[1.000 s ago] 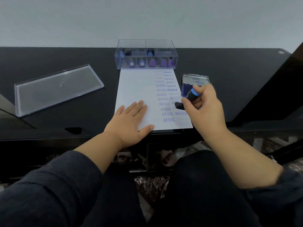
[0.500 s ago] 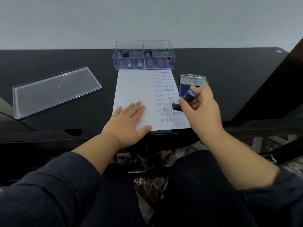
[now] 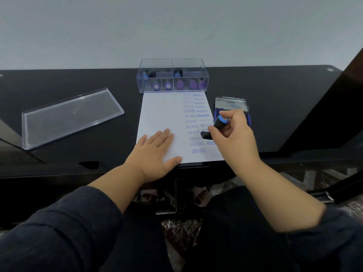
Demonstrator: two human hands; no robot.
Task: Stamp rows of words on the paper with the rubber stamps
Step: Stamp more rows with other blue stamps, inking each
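The right hand (image 3: 233,134) grips the black rubber stamp with a blue-capped handle (image 3: 216,127), its base on the white printed paper sheet (image 3: 163,114) at three o'clock from the flat, pressing left hand (image 3: 155,154); handle tilts toward one o'clock.

A sheet of paper (image 3: 165,114) is pressed flat by the left hand (image 3: 155,154), while a stamp (image 3: 213,128) is gripped by the right hand (image 3: 233,138) at the paper's right side, just beside an ink pad (image 3: 231,107).

The paper (image 3: 163,114) reads "AIR MAIL" and "FRAGILE" in rows.
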